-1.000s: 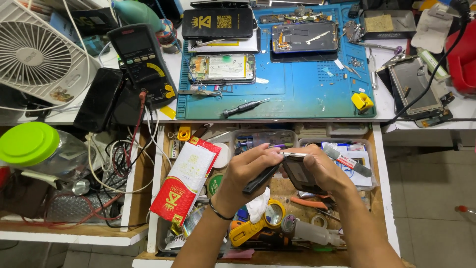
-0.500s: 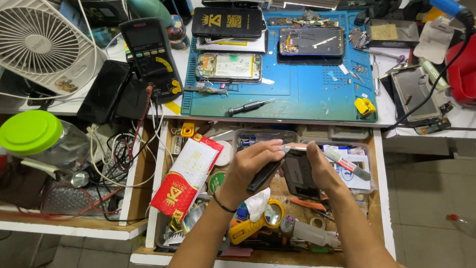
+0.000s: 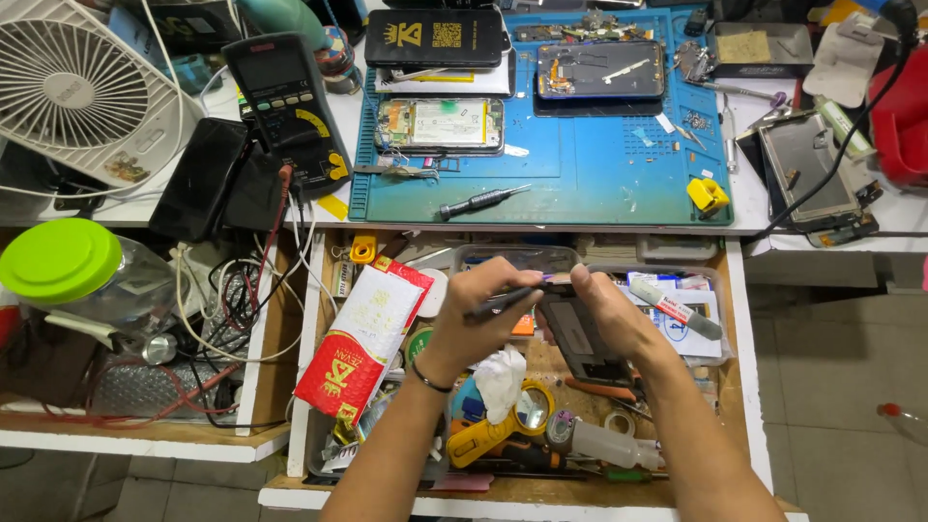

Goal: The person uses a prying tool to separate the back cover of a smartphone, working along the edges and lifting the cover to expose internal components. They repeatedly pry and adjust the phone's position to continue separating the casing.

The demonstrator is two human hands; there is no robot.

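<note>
At centre frame, over the open drawer [image 3: 319, 290], the right hand [image 3: 604, 314] is wrapped around a dark phone frame [image 3: 580, 338], tilted upright. The left hand [image 3: 478, 309] pinches a slim dark tool [image 3: 498, 304] – its tip meets the frame's top edge (exact contact unclear). A red-and-white packet [image 3: 362, 333] lies just left of them – a marker [image 3: 677, 309] to the right.

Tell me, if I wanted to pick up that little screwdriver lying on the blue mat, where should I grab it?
Probably by the thick black handle of the screwdriver, coming straight down from above. It lies flat on the blue mat with bare mat either side of it, and the handle is wider than its thin metal tip.
</note>
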